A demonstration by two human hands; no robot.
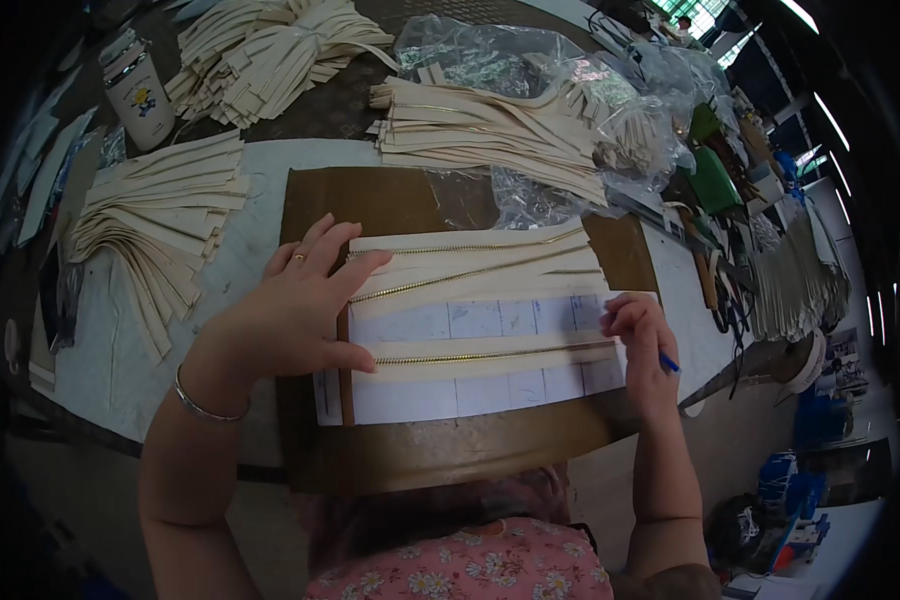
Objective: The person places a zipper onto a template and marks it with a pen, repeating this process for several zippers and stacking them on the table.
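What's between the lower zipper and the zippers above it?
In the head view, a band of the white sheet, marked with pen lines, shows between the lower zipper and the upper zippers.

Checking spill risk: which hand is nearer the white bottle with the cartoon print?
Left. The left hand is below and right of the bottle in view, at zipper tapes; the right hand, with a blue pen, is farther right.
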